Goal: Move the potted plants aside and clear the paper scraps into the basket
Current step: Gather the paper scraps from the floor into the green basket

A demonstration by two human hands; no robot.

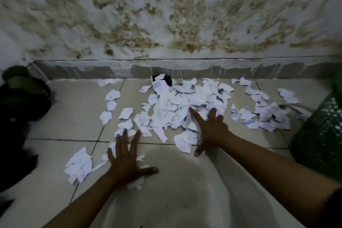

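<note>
Against a stained, mottled wall (166,15), your left hand (125,161) and right hand (211,129) lay flat and spread on the torn white paper scraps (185,105), the green mesh basket (322,135) just right of the scraps, the dark potted plants (24,96) well left of them, so gathering was apparently underway and scooping toward the basket seemed next.

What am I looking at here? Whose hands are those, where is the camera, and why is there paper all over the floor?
There is just one picture, taken by a camera worn on a person's head, so you look down at their arms as if they were your own. No machine is here. The left hand lies flat with spread fingers on a few scraps. The right hand reaches into the big pile of torn paper scraps on the tiled floor. Neither hand holds anything. The green basket for the scraps waits at the right. Dark potted plants sit at the left, by the stained wall.
</note>
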